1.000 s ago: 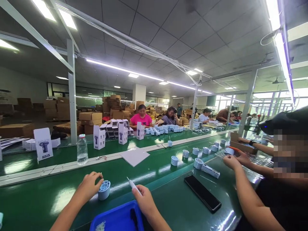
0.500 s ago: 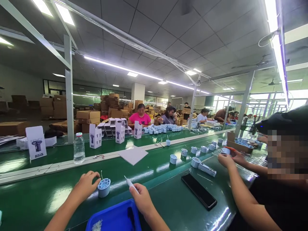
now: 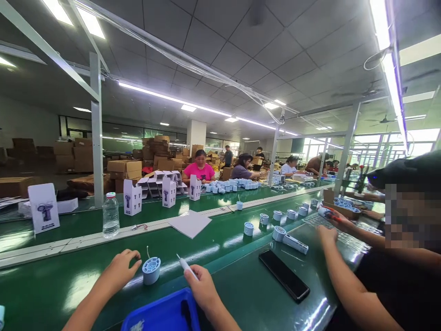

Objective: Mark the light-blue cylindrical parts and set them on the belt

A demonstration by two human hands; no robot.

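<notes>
A light blue round plastic housing (image 3: 151,270) with a spoked top and a thin white wire rising from it stands on the green belt in front of me. Just left of it is my left hand (image 3: 120,272), fingers loosely curved and apart, holding nothing. My right hand (image 3: 206,287) grips a slim white pen-shaped tool (image 3: 187,266) with a thin metal tip. That tip points up and to the left, clear of the housing. Below my hands sits a blue tray (image 3: 156,309) holding small pale pieces and a dark item.
A black phone (image 3: 284,276) lies to the right, near a blue fan body with a handle (image 3: 289,240). More housings line the belt. A water bottle (image 3: 110,216), printed boxes (image 3: 132,197) and a white card (image 3: 190,224) stand or lie beyond. At right, a co-worker's arm (image 3: 347,271) reaches in.
My left fingers have dropped slightly beside the housing, while my right hand keeps the tool almost still. The co-worker's hands have moved apart, one raising a part. The view has shifted slightly.
</notes>
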